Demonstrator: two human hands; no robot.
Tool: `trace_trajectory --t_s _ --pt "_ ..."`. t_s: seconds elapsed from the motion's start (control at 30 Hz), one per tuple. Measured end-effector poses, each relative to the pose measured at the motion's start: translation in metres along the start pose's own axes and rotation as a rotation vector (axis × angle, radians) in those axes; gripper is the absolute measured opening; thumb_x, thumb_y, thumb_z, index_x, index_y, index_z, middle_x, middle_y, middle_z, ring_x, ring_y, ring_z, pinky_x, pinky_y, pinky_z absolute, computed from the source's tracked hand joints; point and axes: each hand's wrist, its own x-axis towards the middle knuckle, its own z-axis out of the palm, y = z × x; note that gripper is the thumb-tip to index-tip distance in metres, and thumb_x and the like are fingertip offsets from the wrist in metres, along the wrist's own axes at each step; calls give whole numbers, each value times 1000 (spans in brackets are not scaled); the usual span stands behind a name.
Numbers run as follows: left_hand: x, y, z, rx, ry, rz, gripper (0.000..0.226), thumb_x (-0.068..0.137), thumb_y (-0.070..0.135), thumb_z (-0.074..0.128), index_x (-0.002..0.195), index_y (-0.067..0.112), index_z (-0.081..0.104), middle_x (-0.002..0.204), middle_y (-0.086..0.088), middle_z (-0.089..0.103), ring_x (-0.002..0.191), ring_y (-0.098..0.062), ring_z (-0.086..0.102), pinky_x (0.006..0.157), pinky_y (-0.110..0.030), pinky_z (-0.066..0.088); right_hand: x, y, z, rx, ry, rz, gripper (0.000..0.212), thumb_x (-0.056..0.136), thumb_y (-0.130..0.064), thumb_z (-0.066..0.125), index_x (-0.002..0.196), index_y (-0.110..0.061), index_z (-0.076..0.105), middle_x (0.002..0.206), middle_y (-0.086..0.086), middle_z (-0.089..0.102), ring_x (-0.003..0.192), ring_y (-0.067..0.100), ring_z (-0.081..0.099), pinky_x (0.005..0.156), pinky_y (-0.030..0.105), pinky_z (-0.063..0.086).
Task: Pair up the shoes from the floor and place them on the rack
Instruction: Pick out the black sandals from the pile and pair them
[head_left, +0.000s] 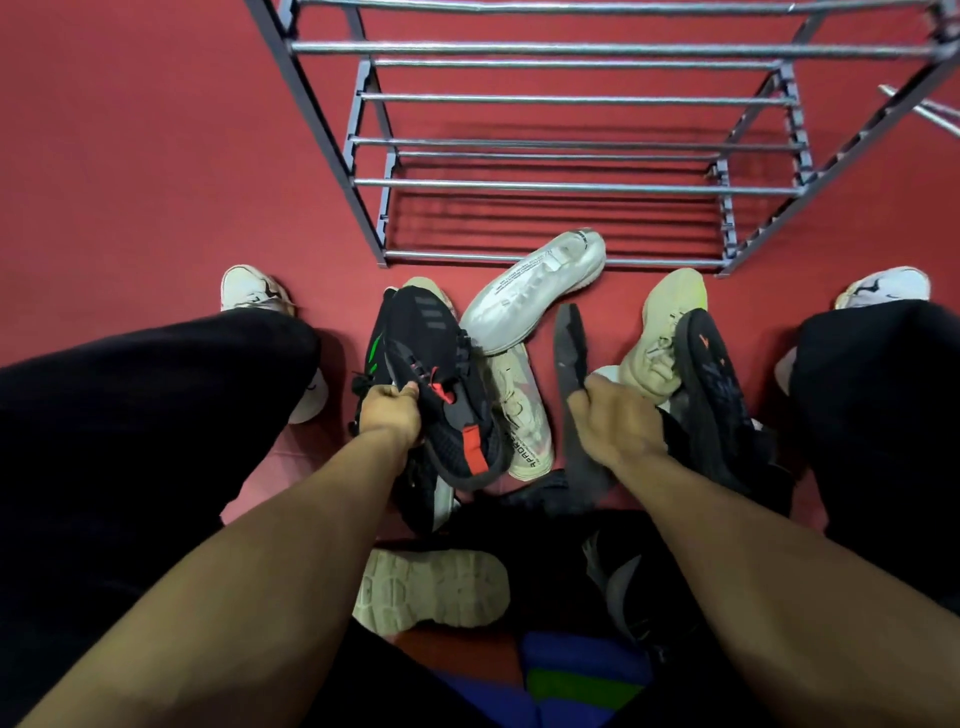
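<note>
Black sneaker gripped in the left hand, right hand fingers curled around a dark shoe, other shoes scattered beside both, metal rack beyond them bare, pairing barely begun

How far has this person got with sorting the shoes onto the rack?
Barely begun. Done: nothing visible; the rack has no shoes on the bars in view. In hand: the left hand grips a black shoe with red tabs, and the right hand holds a dark grey shoe. Left: the white shoe, the beige shoe and others lie jumbled on the floor.
</note>
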Motion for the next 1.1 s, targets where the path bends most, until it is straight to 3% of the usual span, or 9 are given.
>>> trace_trajectory --t_s 0.1,0.23,0.37,0.5,0.7,0.8,0.9,0.97,1.1 --pt "-2 -2 2 15 13 17 23 93 30 57 79 19 42 81 -9 53 77 -26 53 75 -47 56 -3 -23 -1 131 63 -133 22 93 -31 43 76 -17 41 80 15 65 79 36 59 62 35 37" --pt "-6 -1 7 -75 3 -21 23 95 34 51 79 21 41 75 -1 49 79 -23 49 76 -37 45 -13 -40 29 245 -215 -196 18 93 -35 47 98 -28 63 105 -2 68 109 25 54 95 41 41" --pt "-5 -2 2 -107 -58 -80 23 98 39 45 98 17 51 98 -8 60 87 -27 58 73 -35 46 -9 -41 50 649 -22 96 26 87 -11 59 113 -9 60 112 12 59 107 29 57 97 34 42" --pt "-8 -3 2 -63 -65 -62 39 98 41 43 115 8 57 110 -9 64 93 -27 60 81 -35 49 9 -18 50 782 -200 412 49 88 -35 52 134 -17 48 130 9 53 112 28 56 98 46 50" --pt "-10 -7 1 -15 -128 -69 51 85 50 60 115 7 62 113 -12 69 99 -32 66 94 -46 53 3 -14 46 744 -549 393 7 92 -26 58 92 -19 61 105 7 66 94 23 64 82 41 59" --pt "-22 -11 -2 -10 -244 -41 37 68 29 80 96 6 69 96 -13 74 84 -28 71 84 -42 58 5 -16 58 682 -482 362 16 85 -16 65 75 -24 54 98 5 68 98 27 67 88 48 55" --pt "-30 -12 -5 56 -217 -11 11 74 2 73 73 9 65 84 -16 69 62 -23 64 64 -28 56 8 -12 64 690 -459 372 8 82 -16 62 77 -22 60 95 7 71 96 29 68 86 51 56" --pt "-29 -10 -8 23 -171 -31 9 78 5 69 71 8 64 86 -18 70 58 -22 62 55 -23 53 7 -13 57 712 -438 389 5 82 -20 59 83 -18 63 93 8 70 92 31 68 82 51 58" --pt "-28 11 -15 -156 -142 -87 15 84 23 66 86 8 67 98 -17 72 78 -30 68 71 -40 58 6 -30 20 732 -366 400 18 77 -32 61 77 -14 64 85 12 71 75 29 70 72 45 61"
